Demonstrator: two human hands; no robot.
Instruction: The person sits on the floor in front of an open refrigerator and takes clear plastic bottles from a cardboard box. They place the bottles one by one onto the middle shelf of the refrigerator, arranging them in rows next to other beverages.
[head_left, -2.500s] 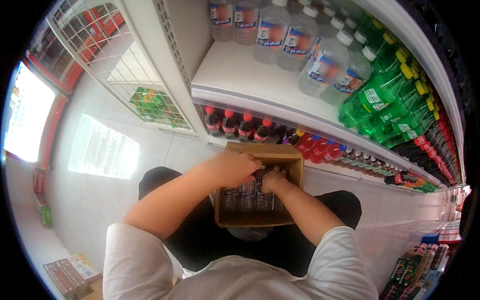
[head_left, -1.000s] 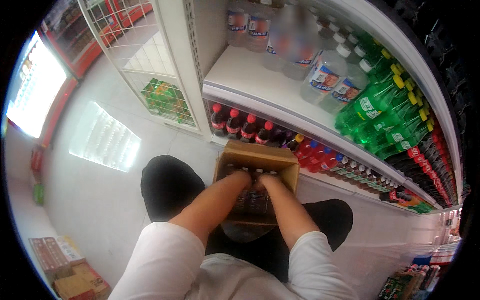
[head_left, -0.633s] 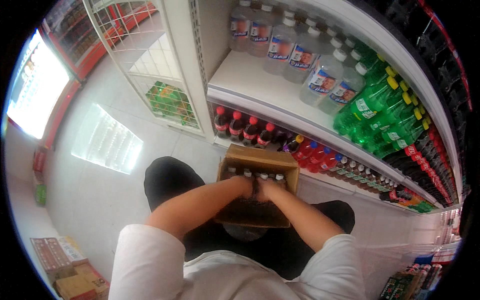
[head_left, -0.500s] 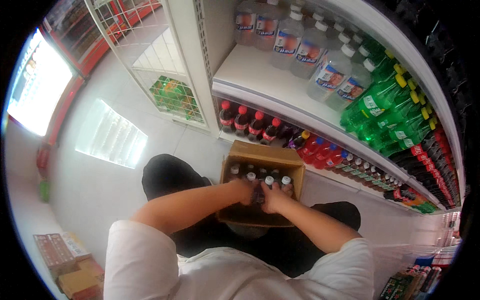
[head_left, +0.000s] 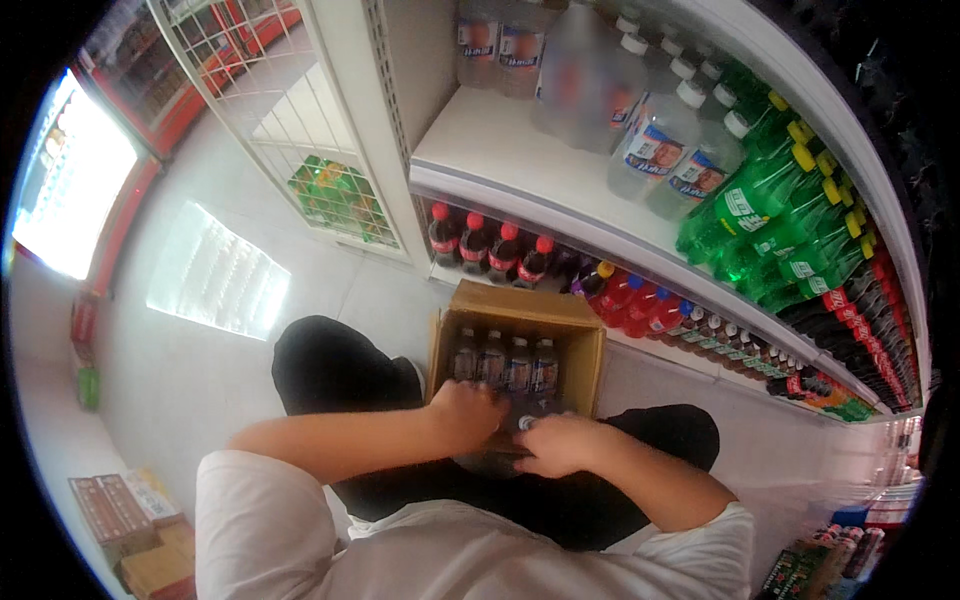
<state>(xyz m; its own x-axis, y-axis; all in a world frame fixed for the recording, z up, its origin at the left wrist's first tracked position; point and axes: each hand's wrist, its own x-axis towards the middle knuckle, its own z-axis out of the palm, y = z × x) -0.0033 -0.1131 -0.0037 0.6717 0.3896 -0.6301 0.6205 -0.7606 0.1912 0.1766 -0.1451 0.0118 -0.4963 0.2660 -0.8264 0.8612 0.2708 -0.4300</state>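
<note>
An open cardboard box stands between my knees, with several small clear bottles with printed labels upright along its far side. My left hand is closed over the near left part of the box, its fingers curled and blurred; whatever they grip is hidden. Beside it, my right hand has its fingers closed at the white cap of a bottle at the box's near side. That bottle's body is mostly lost in shadow and blur between the hands.
Beyond the box rises a shelf unit. Large clear bottles and green bottles fill its upper shelf; red-capped dark bottles stand below. A white wire rack is at the left, with stacked cartons low left.
Both hands have drawn back toward me from the middle of the box and moved a little apart. Several labelled bottles at the far side now show more fully.
</note>
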